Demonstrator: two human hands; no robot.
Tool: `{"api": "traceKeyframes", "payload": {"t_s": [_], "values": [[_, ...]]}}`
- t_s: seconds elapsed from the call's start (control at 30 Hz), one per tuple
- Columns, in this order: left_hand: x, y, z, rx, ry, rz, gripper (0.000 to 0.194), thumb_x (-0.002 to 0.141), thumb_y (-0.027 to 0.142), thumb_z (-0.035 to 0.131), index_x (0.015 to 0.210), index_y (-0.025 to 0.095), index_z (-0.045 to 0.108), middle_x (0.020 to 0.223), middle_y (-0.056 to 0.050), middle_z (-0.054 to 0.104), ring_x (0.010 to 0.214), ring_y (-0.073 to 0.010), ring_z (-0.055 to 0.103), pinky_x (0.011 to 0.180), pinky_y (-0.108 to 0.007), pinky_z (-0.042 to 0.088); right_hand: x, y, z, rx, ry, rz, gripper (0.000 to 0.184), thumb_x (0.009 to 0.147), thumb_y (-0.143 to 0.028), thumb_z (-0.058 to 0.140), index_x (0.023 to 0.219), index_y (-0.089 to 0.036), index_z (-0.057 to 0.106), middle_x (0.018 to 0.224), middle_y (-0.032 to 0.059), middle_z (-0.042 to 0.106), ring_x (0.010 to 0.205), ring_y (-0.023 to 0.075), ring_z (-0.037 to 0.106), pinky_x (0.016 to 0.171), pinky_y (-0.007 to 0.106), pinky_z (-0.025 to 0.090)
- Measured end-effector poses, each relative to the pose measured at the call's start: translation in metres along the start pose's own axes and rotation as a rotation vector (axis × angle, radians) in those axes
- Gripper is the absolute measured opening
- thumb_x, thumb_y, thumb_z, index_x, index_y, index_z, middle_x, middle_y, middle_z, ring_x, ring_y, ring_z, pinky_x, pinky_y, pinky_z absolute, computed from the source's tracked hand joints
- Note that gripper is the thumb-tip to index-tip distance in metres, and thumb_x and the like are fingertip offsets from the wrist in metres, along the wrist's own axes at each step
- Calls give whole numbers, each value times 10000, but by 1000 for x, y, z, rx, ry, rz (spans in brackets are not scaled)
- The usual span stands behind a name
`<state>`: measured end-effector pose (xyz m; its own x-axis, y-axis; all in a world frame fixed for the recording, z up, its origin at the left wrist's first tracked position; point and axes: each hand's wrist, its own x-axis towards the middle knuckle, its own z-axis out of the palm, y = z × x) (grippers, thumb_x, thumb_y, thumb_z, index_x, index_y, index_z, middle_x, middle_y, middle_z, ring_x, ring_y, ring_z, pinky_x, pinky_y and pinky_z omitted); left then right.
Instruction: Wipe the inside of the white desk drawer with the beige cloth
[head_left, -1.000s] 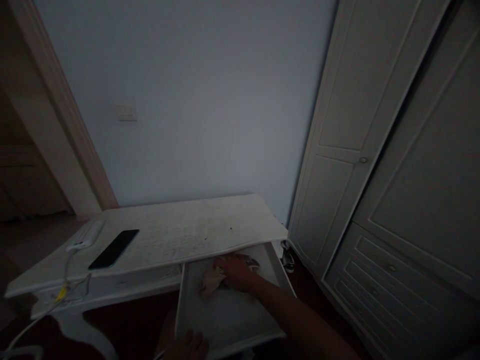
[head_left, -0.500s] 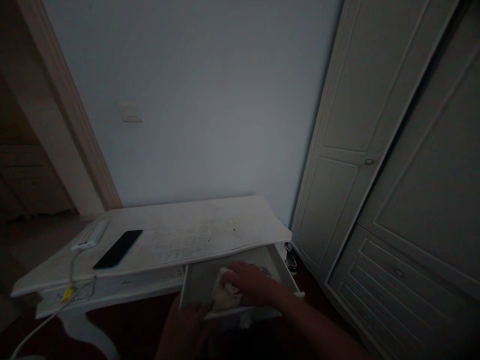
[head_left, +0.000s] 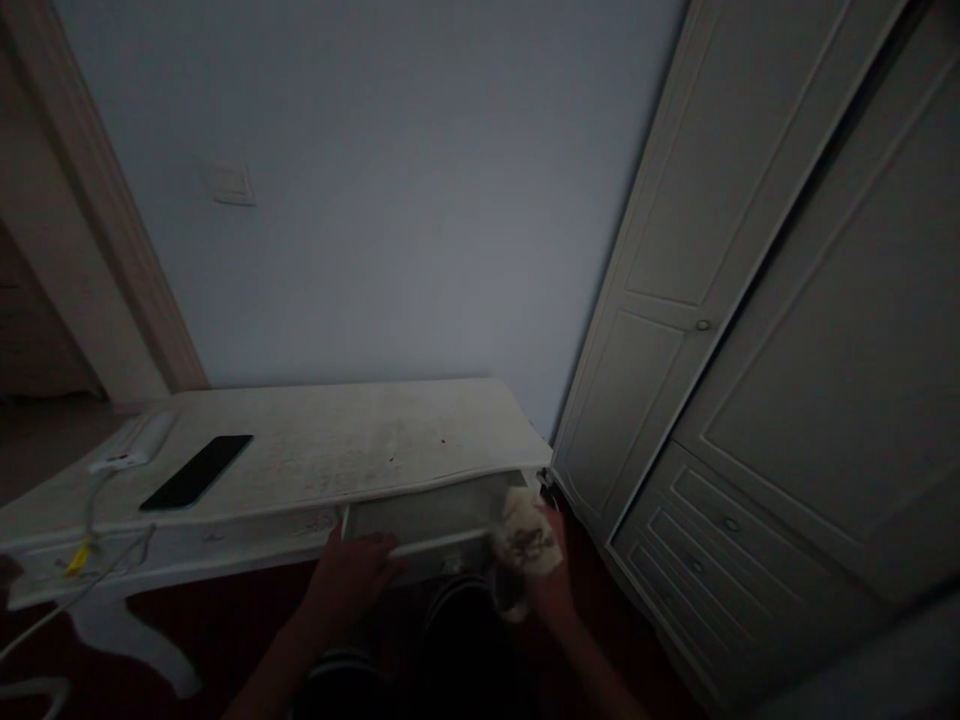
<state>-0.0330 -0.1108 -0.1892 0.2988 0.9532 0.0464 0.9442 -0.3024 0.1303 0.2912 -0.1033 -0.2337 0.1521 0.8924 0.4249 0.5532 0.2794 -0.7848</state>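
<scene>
Crumpled cloth (head_left: 527, 530) in the right fingers (head_left: 556, 525)

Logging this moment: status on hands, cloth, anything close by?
Left hand on drawer front. Right hand gripping crumpled cloth. Drawer partly open; dark-clothed leg below.

Dim interior, its light faint and even. A pale blue-grey wall (head_left: 420, 200) bears a switch plate (head_left: 232, 186); at left, a pinkish door frame (head_left: 112, 190); at right, a panelled wardrobe (head_left: 810, 330) (knobbed drawers (head_left: 709, 545) below). The white bench (head_left: 330, 425), curved-legged, stands on dark red flooring (head_left: 221, 612).
</scene>
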Motion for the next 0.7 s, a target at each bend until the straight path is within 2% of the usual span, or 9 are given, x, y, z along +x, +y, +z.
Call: {"api": "traceKeyframes", "payload": {"t_s": [0.07,0.13,0.17,0.23,0.3,0.4,0.57,0.63,0.7], "values": [[-1,2,-1,2,-18,-11,376,1070,462,443,1148,253,746,1150,-90,826,1134,-335,753,1165,-636,323,-22,-5,63,-205,-164,-20,533,874,-299,626,1386,-309,478,1289,153,578,1200,403,583,986,576,525],[-1,2,-2,-9,-38,0,344,1053,429,466,1151,261,749,1160,-86,825,1131,-322,750,1189,-634,297,-43,-19,114,-345,-278,-113,551,845,-297,664,1378,-339,531,1406,167,531,1265,451,533,1010,637,492],[-1,1,-3,-14,-55,12,314,1030,408,499,1152,266,751,1159,-82,824,1129,-319,748,1195,-634,289,-50,-27,131,-382,-316,-167,572,828,-312,695,1381,-350,553,1441,171,514,1281,471,514,1024,665,469],[0,-2,-5,-23,-81,46,277,984,361,554,1162,282,751,1162,-73,821,1124,-315,742,1199,-632,284,-55,-40,145,-396,-354,-237,586,846,-311,693,1415,-375,566,1479,155,505,1315,463,493,1073,665,431],[1,-6,-6,-4,-85,63,280,976,317,547,1165,280,751,1154,-81,817,1110,-319,740,1180,-642,298,-50,-44,136,-374,-402,-310,612,857,-309,685,1451,-384,559,1493,139,508,1311,437,499,1097,632,421],[3,-8,-7,63,-64,101,348,1045,299,417,1122,267,755,1111,-91,813,1081,-321,739,1141,-659,325,-32,-25,91,-340,-409,-387,656,829,-297,686,1470,-351,558,1500,139,503,1277,414,517,1096,591,424],[4,-3,-11,68,-4,70,516,1116,374,260,1110,240,758,1101,-100,819,1093,-315,740,1162,-687,310,6,18,-4,-357,-26,-146,703,730,-187,603,1428,-263,566,1398,160,511,1285,395,500,1102,552,425],[4,0,-15,78,-4,82,497,1113,365,277,1152,246,758,1150,-102,818,1119,-328,738,1167,-712,302,21,20,-27,-324,94,-57,688,726,-180,579,1411,-251,561,1324,150,533,1263,379,510,1113,541,424],[5,0,-15,75,-1,83,466,1100,310,298,1190,261,753,1221,-101,809,1147,-332,736,1181,-735,278,30,9,-30,-303,103,-30,670,727,-178,583,1392,-255,569,1293,140,549,1253,369,516,1121,526,424]]}}
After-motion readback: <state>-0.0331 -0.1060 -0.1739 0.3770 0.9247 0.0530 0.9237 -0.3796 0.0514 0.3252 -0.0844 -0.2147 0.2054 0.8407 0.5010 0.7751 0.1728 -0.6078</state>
